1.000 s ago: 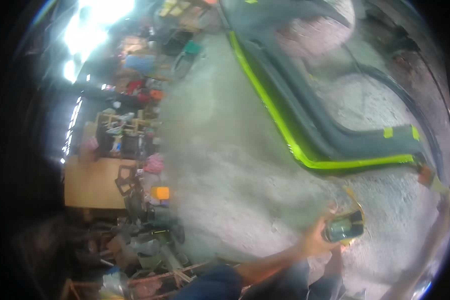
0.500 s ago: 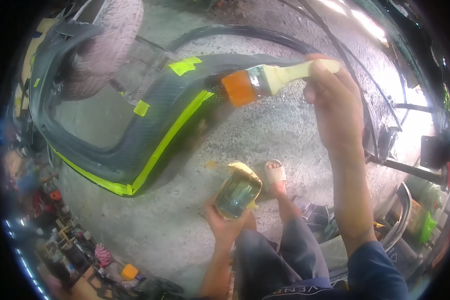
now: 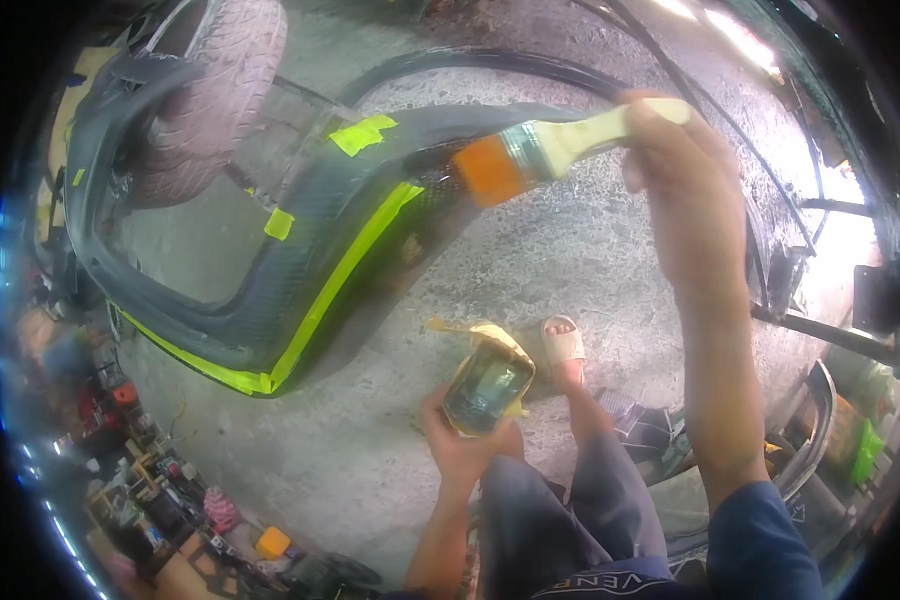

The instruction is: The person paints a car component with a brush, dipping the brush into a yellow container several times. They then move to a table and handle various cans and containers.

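My right hand is closed round the pale handle of a wide paintbrush. Its orange bristles lie over or against the dark curved panel, near the upper end of the long yellow-green tape strip; whether they touch cannot be made out. In my left hand is an open container with a yellowish torn rim and a shiny, dark greenish inside. I hold it low, above my knee. Smaller tape patches stick to the panel, which has a woven-looking dark surface.
A dusty tyre stands behind the panel at the far left. Tools and boxes crowd the lower left, with a yellow item among them. Metal bars stand at right. My sandalled foot rests on the concrete floor.
The view has shifted slightly, so most things sit a little differently in it. The brush has tilted somewhat, its handle end higher. Both hands keep their holds.
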Demonstrator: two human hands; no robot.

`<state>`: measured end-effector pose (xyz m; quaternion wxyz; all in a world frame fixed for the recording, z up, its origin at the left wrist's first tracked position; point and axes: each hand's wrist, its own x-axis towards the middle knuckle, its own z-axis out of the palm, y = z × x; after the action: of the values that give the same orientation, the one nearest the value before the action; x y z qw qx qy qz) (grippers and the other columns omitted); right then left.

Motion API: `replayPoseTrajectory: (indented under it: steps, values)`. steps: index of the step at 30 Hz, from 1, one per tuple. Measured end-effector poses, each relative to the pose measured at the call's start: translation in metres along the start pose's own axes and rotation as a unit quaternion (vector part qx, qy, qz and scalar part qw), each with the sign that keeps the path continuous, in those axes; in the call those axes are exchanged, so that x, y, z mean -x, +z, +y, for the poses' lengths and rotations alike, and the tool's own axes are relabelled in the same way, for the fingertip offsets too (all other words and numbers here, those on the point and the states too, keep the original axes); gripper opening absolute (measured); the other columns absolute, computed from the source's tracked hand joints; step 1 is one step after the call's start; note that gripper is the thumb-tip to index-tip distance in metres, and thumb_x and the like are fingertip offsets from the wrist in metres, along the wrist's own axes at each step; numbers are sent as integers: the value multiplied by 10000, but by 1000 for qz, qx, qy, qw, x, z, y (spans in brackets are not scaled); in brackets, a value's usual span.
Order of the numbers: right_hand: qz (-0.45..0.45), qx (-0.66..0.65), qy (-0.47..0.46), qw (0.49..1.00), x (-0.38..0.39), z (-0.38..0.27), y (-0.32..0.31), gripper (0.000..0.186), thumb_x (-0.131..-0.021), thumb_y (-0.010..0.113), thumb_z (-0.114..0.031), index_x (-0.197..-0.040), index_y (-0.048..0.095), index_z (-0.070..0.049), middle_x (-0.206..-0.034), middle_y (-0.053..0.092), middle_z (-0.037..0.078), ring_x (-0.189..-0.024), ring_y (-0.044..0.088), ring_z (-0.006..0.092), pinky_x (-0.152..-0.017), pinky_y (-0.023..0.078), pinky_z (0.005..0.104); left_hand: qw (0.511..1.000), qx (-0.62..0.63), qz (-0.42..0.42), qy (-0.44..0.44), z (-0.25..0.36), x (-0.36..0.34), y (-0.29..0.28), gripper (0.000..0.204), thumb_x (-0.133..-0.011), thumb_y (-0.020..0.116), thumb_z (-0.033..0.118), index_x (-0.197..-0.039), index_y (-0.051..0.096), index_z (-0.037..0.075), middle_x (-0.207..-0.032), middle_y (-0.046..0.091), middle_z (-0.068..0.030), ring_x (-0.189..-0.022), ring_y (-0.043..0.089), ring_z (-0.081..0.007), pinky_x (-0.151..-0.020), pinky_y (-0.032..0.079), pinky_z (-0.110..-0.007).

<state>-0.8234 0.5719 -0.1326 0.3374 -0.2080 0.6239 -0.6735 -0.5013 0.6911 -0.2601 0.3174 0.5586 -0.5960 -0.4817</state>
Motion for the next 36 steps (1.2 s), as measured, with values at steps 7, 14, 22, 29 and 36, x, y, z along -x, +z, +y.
replayPoseTrajectory:
  steps: [7,14,22,29,36]
  values:
    - [-97,113,-86,985,-21,11,-5,205,-991,671,-184,-1144,723,-58,-936,718,42,-752,604,100,-730,484,247,1000,-11,12,15,-7,4,-1,788,-641,912,72,-1289,471,-6,-1198,557,-130,-1081,606,-218,-937,510,-369]
    - [-264,109,-300,910,-19,-36,-15,180,-977,673,-72,-1142,675,0,-1068,683,64,-889,625,121,-827,530,281,1000,-9,-1,-24,-3,2,-11,784,-630,921,78,-1281,488,8,-1142,607,-129,-1044,642,-221,-908,530,-354]
    - [-280,224,-414,837,-25,-31,20,217,-908,668,77,-1113,669,7,-1043,671,80,-952,642,170,-857,523,303,1000,-23,4,18,1,-2,-7,797,-625,940,74,-1280,490,21,-1176,590,-129,-1068,629,-223,-927,519,-356]
    - [-166,58,-306,936,-23,5,-36,228,-992,666,-162,-1182,681,-36,-1009,724,60,-799,641,103,-745,538,249,1000,-21,-9,2,-4,0,-9,804,-627,944,80,-1283,486,10,-1200,575,-129,-1081,618,-225,-938,512,-361]
    - [-171,-94,-183,964,-25,49,-7,222,-991,675,-223,-1168,694,-91,-951,723,43,-823,658,129,-799,551,282,999,-47,-22,-3,2,-7,-11,826,-622,946,84,-1292,470,-3,-1217,574,-144,-1105,609,-225,-947,508,-371]
